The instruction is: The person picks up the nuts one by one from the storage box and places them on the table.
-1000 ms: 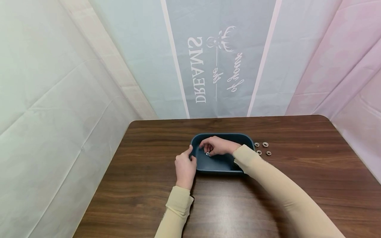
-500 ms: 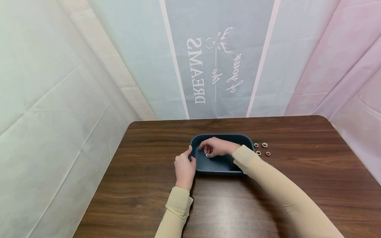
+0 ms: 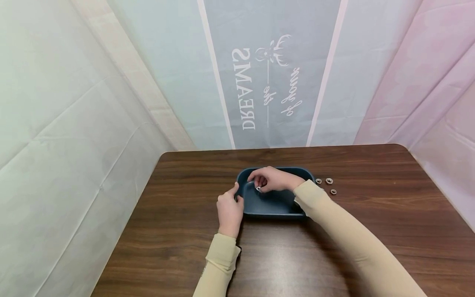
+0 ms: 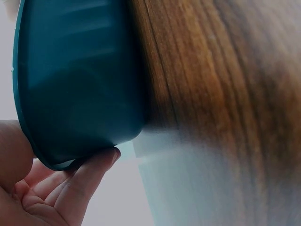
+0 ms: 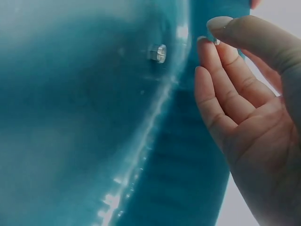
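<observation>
My left hand grips the left end of a dark blue-green plastic tray, the thumb at its rim. In the left wrist view, fingers lie against the outside of the tray wall. Inside the tray, my right hand pinches a small metal nut between thumb and fingertips. Only a sliver of this nut shows in the right wrist view. Another nut lies on the tray floor there, apart from the fingers; the head view does not clearly show it.
Several loose nuts lie on the wooden table just right of the tray, one mostly hidden by the right sleeve. A printed cloth hangs behind the table's far edge.
My right hand has risen slightly in the tray, and the pinched nut has moved up with it. The left hand keeps its hold on the tray.
</observation>
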Demonstrator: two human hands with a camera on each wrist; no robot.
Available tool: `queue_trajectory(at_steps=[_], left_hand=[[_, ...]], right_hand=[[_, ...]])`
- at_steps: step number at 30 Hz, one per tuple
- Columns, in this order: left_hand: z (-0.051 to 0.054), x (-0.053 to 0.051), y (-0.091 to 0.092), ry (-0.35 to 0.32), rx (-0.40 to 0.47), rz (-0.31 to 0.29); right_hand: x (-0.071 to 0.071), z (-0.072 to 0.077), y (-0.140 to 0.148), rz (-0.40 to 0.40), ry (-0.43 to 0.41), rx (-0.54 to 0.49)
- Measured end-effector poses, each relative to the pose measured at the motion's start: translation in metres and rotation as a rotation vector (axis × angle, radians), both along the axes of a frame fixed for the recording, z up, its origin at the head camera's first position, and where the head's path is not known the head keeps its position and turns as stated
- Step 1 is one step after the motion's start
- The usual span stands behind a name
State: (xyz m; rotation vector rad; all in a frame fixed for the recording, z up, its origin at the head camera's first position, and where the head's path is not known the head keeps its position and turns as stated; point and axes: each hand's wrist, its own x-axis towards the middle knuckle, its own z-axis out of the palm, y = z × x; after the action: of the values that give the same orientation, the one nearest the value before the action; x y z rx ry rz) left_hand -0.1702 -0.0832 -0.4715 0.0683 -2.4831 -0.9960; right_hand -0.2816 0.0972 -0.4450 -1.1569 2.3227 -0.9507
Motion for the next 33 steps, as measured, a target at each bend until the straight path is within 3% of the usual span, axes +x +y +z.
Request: queue_trajectory(at_steps=[11, 20, 33], left_hand=[[0.000, 0.001, 0.001, -0.015, -0.005, 0.007], [0.000, 0.000, 0.001, 0.000, -0.008, 0.003], [0.001, 0.001, 0.000, -0.031, 0.006, 0.004]], right_hand=[[0.003, 0.012, 0.007, -0.004, 0.017, -0.065], [0.007, 0.026, 0.013, -0.003, 0.061, -0.083], [0.016, 0.046, 0.027, -0.031, 0.108, -0.086]])
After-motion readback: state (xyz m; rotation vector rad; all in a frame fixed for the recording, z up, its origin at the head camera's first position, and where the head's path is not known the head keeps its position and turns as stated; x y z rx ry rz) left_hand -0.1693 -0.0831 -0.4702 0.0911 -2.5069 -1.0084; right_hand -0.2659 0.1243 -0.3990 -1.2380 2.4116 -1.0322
